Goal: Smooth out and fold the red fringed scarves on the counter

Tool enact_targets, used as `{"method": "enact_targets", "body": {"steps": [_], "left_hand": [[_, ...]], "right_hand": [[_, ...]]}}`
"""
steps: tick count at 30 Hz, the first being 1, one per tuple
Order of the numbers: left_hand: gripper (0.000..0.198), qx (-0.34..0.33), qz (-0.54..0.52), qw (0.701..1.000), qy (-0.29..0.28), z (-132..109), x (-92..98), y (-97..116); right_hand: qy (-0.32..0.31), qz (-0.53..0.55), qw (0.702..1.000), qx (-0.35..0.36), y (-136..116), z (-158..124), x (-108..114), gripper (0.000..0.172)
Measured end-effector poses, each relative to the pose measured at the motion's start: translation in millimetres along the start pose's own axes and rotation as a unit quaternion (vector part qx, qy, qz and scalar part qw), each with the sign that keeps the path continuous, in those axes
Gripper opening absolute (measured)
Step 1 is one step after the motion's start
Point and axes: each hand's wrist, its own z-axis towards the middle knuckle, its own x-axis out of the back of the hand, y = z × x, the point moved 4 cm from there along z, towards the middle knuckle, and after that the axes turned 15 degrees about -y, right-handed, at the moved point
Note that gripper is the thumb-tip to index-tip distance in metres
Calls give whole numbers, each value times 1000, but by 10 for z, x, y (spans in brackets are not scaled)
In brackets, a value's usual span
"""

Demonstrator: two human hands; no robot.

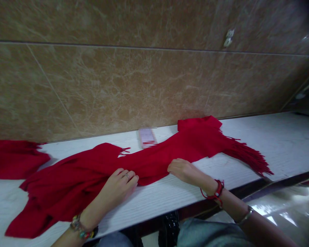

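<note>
A long red scarf (157,161) with fringe lies stretched across the white surface, flat in the middle and bunched in folds on the left. My left hand (123,183) rests on its near edge, the fingers curled over the cloth and a ring on one of them. To the right, my right hand (184,169) pinches the same near edge between thumb and fingers. The fringe (254,159) fans out toward the right. Both thumbs are partly hidden.
Another piece of red cloth (12,159) lies at the far left. A pixelated pale rectangular item (147,138) sits behind the scarf, by the brown tiled wall (123,92). The white tabletop (280,140) has a dark front edge near my legs.
</note>
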Motion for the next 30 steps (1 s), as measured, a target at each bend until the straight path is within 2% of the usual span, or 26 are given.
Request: {"method": "enact_targets", "body": {"steps": [5,10,15,21,27,30], "left_hand": [[14,-3,-35,999,-32,-33,-22,-64],[12,-1,-86,996,-34,-119,-9,-220],[6,-2,-100,994,-35,-107,44,-225],[17,-12,-77,996,-35,-93,13,-168],[31,11,-103,995,-3,-157,-76,-309],[27,27,-104,994,-3,-179,-101,-353]], "right_hand": [[-3,2,1000,1,-8,-11,-1,21],[18,5,1000,-8,32,-45,-22,21],[16,-7,1000,-8,11,-38,-3,21],[5,15,1000,-20,-16,-29,31,20],[21,0,999,-48,-9,-18,49,21],[25,-5,998,-53,0,-14,40,19]]}}
